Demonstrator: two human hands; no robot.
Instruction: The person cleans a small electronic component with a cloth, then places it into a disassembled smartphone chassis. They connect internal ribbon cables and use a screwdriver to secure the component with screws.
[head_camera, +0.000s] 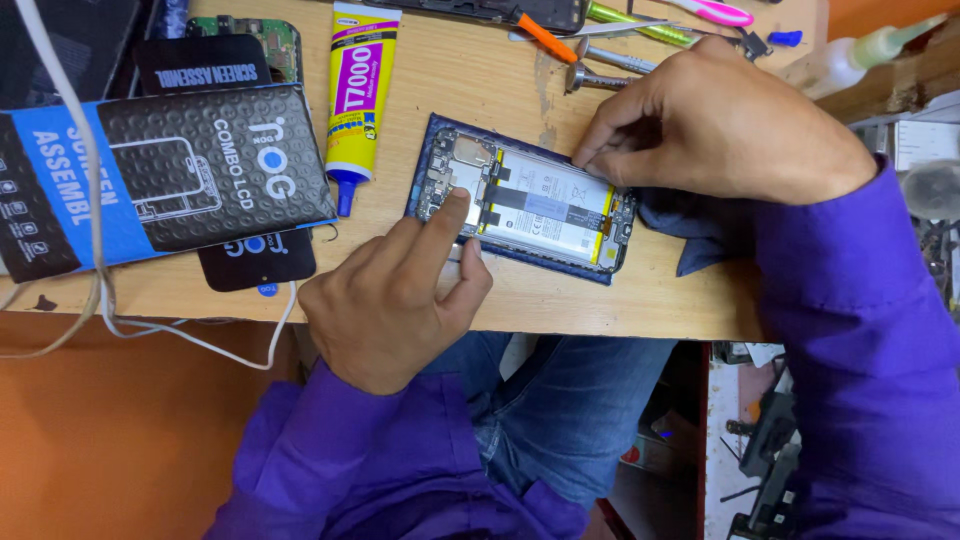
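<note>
Blue opened phone (525, 205) (backless), hands pressing

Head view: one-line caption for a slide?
Left hand and right hand press on an opened phone on a wooden table, beside a glue tube.

We see a bright, evenly lit view, with soft light falling from above onto the worktop (480, 90). Shadows are short and faint: a thin one under the left hand (395, 300), another beneath the right hand (720, 125). The glossy box (190, 170) and the glue tube (358, 90) show mild sheen, no harsh glare. The centre is sharp; the bottle (850, 55) at the upper right looks soft. Straight edges bow slightly toward the corners. Below the worktop the light drops off.
</note>
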